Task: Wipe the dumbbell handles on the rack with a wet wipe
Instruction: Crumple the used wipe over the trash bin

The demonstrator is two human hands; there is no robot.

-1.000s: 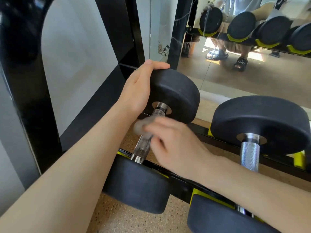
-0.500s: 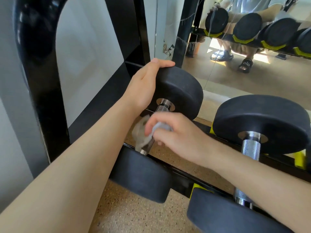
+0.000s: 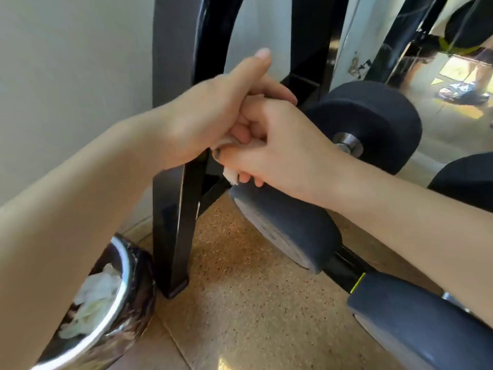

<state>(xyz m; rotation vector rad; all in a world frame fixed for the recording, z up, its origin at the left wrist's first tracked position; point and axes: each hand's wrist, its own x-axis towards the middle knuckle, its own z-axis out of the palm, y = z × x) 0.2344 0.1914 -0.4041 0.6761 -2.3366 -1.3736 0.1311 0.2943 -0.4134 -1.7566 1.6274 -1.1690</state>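
My left hand [image 3: 210, 116] and my right hand [image 3: 282, 153] meet in front of the black rack [image 3: 184, 209], lifted off the leftmost dumbbell [image 3: 373, 121]. The crumpled, dirty wet wipe [image 3: 230, 177] is bunched between them. My right fingers curl round it, and my left fingers fold over the right ones with the thumb raised. The dumbbell's near head [image 3: 288, 236] lies under my right hand. Only the metal collar [image 3: 346, 146] of its handle shows; my right hand hides the rest of the handle.
A shiny round bin [image 3: 128, 287] holding used wipes stands on the speckled floor [image 3: 240, 303] at lower left, beside the rack's leg. A second dumbbell [image 3: 416, 324] lies to the right. A mirror [image 3: 453, 108] behind reflects the room.
My left hand let go of the far dumbbell head and came to my right hand. My right hand lifted the wipe off the handle. The view swung left and down, showing the bin.
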